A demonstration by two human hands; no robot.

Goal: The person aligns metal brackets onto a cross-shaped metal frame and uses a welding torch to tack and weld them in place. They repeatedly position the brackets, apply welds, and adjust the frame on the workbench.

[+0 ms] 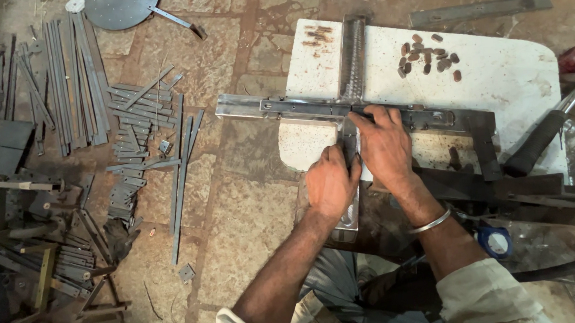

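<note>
Head view: left hand (330,182) and right hand (385,145) pressing flat, fingers gripping nothing, aligning crossed metal strips (311,107) on white slab (495,75); joining not done.

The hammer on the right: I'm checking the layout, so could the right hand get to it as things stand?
Probably yes. The hammer lies on the slab's right edge, nothing covers its handle, and the right hand rests on the metal strip nearby.
</note>
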